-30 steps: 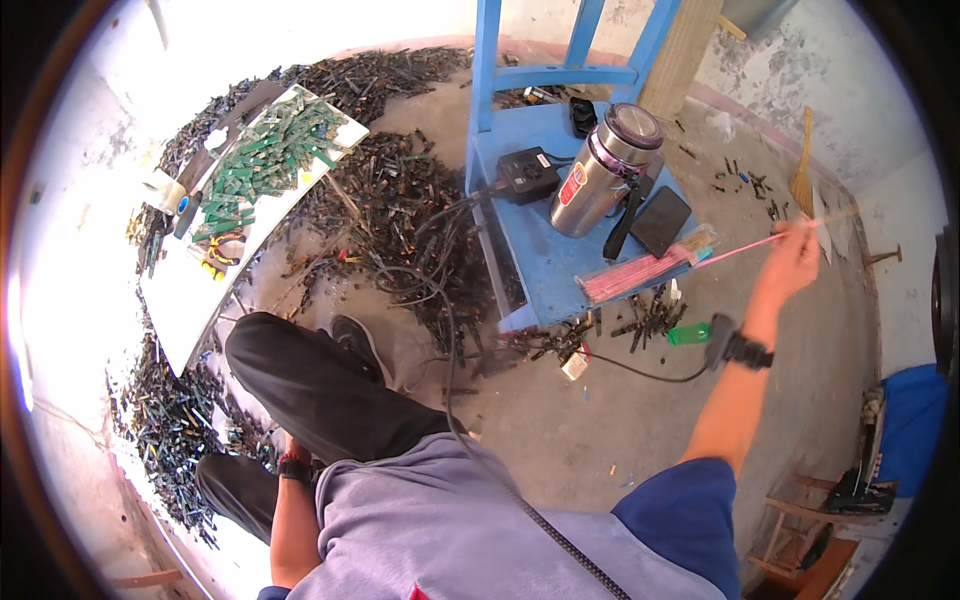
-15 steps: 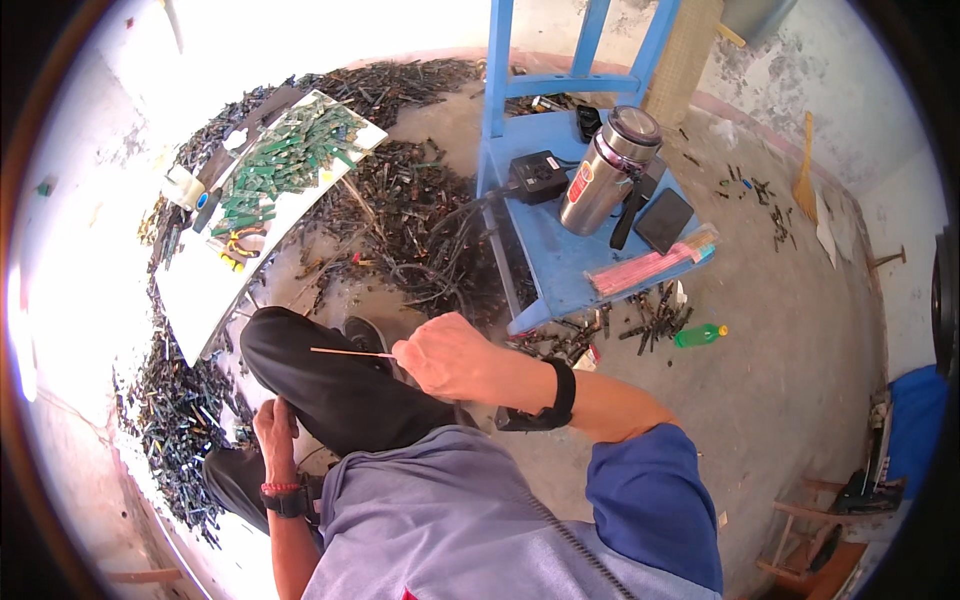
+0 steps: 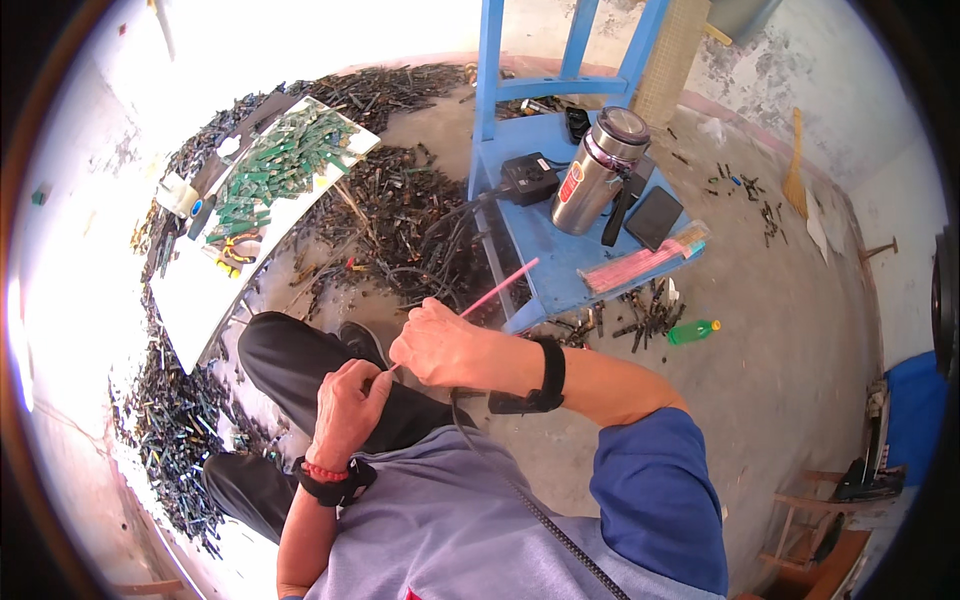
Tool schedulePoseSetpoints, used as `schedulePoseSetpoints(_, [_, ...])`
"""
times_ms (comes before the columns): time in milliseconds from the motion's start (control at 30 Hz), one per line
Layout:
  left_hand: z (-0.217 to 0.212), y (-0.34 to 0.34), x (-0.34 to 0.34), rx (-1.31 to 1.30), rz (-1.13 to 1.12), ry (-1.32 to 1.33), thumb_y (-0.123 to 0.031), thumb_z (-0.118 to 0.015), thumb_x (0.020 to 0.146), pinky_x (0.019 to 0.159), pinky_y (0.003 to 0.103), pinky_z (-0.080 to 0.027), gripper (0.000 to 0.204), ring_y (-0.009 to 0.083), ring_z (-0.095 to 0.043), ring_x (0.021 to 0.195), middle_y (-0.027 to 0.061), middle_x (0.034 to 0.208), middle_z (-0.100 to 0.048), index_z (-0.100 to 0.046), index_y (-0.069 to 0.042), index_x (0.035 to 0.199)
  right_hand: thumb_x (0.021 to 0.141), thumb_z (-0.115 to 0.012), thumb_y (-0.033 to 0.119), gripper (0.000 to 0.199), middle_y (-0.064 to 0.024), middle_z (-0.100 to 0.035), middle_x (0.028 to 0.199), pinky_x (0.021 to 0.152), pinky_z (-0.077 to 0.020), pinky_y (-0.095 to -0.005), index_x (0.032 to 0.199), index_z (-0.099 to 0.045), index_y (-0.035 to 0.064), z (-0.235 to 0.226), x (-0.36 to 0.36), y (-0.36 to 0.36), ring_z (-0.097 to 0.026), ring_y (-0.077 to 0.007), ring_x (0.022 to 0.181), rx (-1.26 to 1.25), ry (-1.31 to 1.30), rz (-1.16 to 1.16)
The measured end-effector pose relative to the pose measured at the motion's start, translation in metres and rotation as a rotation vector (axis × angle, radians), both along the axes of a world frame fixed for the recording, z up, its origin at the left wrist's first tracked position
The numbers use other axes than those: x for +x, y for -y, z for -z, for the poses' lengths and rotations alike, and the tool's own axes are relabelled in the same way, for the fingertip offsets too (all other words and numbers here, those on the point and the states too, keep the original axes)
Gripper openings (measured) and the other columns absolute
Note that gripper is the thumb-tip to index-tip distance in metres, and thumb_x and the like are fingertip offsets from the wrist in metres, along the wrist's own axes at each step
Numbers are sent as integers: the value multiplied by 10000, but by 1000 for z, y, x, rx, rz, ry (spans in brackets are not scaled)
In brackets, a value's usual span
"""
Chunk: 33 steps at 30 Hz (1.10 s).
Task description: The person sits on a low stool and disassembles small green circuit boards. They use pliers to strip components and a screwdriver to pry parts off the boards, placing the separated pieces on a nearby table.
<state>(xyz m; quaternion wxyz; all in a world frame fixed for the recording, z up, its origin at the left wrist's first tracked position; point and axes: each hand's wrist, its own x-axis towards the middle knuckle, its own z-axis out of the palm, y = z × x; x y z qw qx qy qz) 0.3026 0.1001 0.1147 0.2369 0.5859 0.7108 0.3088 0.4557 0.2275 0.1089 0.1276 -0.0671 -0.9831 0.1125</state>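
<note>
Right hand (image 3: 440,345) pinches a thin pink stick (image 3: 497,288) at its lower end, stick angles up-right toward the blue stool (image 3: 545,255). Left hand (image 3: 347,400) is curled closed just below, fingertips at the stick's bottom end; cannot tell if it grips anything else. Both hands sit over the person's dark-trousered knee (image 3: 300,355). On the stool: steel flask (image 3: 595,170), black adapter (image 3: 528,178), phone (image 3: 653,216), packet of pink sticks (image 3: 640,262). Green bottle (image 3: 692,331) on the floor beside it. Board of green parts (image 3: 285,160) far left
</note>
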Motion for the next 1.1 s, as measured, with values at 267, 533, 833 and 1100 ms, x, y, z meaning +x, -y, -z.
schedulePoseSetpoints(267, [4,-12,2,-113,84,95,-187,-554,890,550,333,-417,249,194,-508,575,114,642,-532,-577,25,761,739,-548,157,101,-111,-607,646,620,-409,-415,670,-566,85,-22,15,-8,-619,-297,665,-187,196,-4])
schedulePoseSetpoints(533, [8,-23,6,-265,185,595,-228,-475,967,516,238,-390,308,70,-467,558,8,656,-538,-545,1,772,765,-538,153,127,-135,-585,632,623,-421,-410,689,-594,69,-36,22,-16,-594,-317,668,-228,185,83])
schedulePoseSetpoints(833, [1,-11,0,-266,74,704,-192,-448,971,440,195,-323,270,38,-410,475,-13,581,-501,-546,-13,794,796,-612,66,35,-91,-633,791,653,-480,-315,814,-619,37,-58,78,-18,-589,-208,672,-37,-786,510])
schedulePoseSetpoints(1100, [19,10,-32,-116,-82,775,-316,-447,990,399,195,-271,324,39,-368,435,-11,541,-461,-541,-35,858,824,-599,137,203,-114,-632,792,721,-469,-317,915,-619,-44,100,325,-119,-591,-190,755,28,-1037,1737])
